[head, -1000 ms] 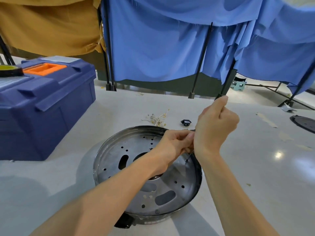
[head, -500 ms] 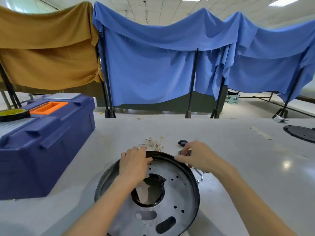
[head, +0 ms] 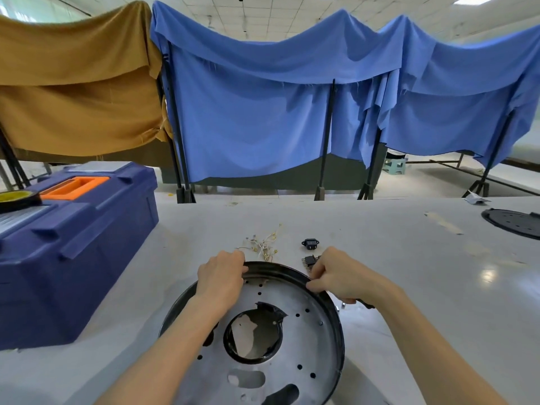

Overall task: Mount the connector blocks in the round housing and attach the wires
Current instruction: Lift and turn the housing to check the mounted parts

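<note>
Your left grip (head: 220, 277) and right grip (head: 340, 277) each curl over the rim of the round grey metal housing (head: 309, 340). It is probably stiff, light and thin-edged, so hold it there.

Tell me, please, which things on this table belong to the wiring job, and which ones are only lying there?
Belong to the job: round housing, its rim held by the left hand and right hand; connector blocks; loose wires.

Just lying about: blue toolbox; tape roll on it; black disc.
</note>
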A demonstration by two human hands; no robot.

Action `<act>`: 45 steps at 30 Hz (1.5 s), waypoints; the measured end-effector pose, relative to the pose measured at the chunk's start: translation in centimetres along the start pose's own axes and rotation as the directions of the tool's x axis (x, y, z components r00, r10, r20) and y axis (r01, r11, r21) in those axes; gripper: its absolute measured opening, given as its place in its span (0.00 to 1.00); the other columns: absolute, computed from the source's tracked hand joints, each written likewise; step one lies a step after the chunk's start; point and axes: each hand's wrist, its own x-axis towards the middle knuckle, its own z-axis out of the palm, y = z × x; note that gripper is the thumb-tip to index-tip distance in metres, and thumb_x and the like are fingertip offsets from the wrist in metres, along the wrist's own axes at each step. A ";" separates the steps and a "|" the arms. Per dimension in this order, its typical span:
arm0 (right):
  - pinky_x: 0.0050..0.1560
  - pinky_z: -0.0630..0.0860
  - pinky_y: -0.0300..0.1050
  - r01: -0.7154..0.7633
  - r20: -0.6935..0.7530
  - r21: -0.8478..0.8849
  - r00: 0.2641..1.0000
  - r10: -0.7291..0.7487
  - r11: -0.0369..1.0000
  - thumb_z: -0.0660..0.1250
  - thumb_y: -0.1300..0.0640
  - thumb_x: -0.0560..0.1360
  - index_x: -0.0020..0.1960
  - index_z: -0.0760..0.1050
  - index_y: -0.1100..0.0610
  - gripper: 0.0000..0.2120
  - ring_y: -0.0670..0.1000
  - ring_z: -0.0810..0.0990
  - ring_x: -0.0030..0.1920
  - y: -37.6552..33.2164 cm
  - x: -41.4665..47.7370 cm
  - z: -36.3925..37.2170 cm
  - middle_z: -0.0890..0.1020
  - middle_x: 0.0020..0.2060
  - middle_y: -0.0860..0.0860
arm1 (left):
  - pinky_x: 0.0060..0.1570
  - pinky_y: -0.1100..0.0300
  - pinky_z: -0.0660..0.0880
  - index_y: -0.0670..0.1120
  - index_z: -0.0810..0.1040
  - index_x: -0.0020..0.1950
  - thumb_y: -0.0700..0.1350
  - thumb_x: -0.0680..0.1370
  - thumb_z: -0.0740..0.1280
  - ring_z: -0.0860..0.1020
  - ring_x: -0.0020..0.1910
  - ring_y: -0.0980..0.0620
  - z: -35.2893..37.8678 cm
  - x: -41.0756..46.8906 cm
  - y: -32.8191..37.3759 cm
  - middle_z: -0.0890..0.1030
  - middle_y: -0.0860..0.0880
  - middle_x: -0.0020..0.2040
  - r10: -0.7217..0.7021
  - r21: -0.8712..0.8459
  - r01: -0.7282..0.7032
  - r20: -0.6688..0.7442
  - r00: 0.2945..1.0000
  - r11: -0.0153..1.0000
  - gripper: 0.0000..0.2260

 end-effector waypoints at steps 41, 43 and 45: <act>0.28 0.71 0.35 0.231 -0.249 0.117 0.948 -0.197 0.966 0.72 0.66 0.71 0.41 0.82 0.58 0.04 0.44 0.77 0.28 -3.4 0.8 -2.3 0.85 0.31 0.48 | 0.48 0.56 0.71 0.56 0.80 0.58 0.50 0.80 0.65 0.77 0.53 0.48 0.1 -0.2 -0.7 0.82 0.51 0.52 0.129 -0.332 -0.111 0.031 0.991 0.937 0.09; 0.31 0.72 0.40 0.262 -0.213 0.116 0.949 -0.234 0.958 0.71 0.66 0.71 0.44 0.81 0.57 0.05 0.47 0.75 0.27 -4.3 0.7 -1.6 0.85 0.32 0.48 | 0.54 0.56 0.71 0.55 0.79 0.61 0.50 0.78 0.67 0.77 0.54 0.52 -0.4 -0.3 -0.2 0.81 0.53 0.52 0.181 -0.451 -0.164 -0.005 0.983 0.877 0.12; 0.35 0.74 0.38 0.273 -0.216 0.113 0.945 -0.245 0.955 0.72 0.66 0.70 0.46 0.80 0.57 0.07 0.44 0.76 0.28 -4.8 0.8 -0.9 0.85 0.31 0.48 | 0.55 0.63 0.69 0.52 0.80 0.60 0.47 0.74 0.72 0.77 0.50 0.58 -1.0 -0.4 0.4 0.81 0.56 0.48 0.247 -0.567 -0.267 -0.114 0.962 0.779 0.14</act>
